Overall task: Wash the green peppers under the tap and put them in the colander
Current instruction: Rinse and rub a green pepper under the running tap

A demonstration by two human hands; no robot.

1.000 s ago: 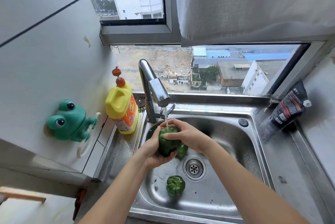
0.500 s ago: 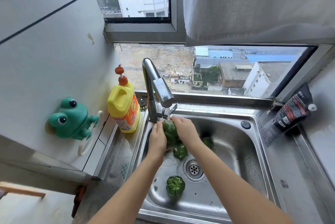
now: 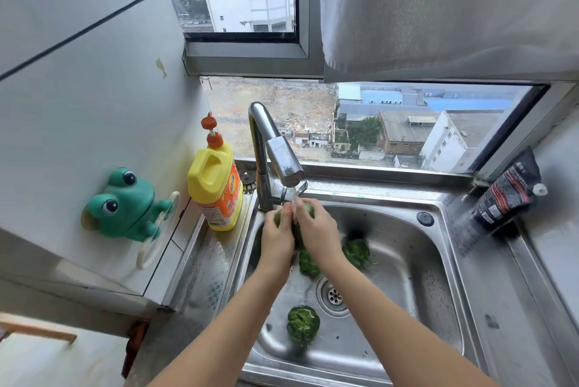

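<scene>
Both hands grip one green pepper right under the spout of the chrome tap, where water runs onto it. My left hand wraps its left side and my right hand covers its right side and top, so most of it is hidden. Three more green peppers lie in the steel sink: one just below my hands, one to the right, one near the front by the drain. No colander is in view.
A yellow detergent bottle stands left of the tap. A green frog holder sticks to the left wall. A black pouch leans at the back right of the steel counter. The window sill runs behind the sink.
Both hands have lifted the pepper up and back, closer under the spout, and turned it between them. The peppers lying in the sink have not moved.
</scene>
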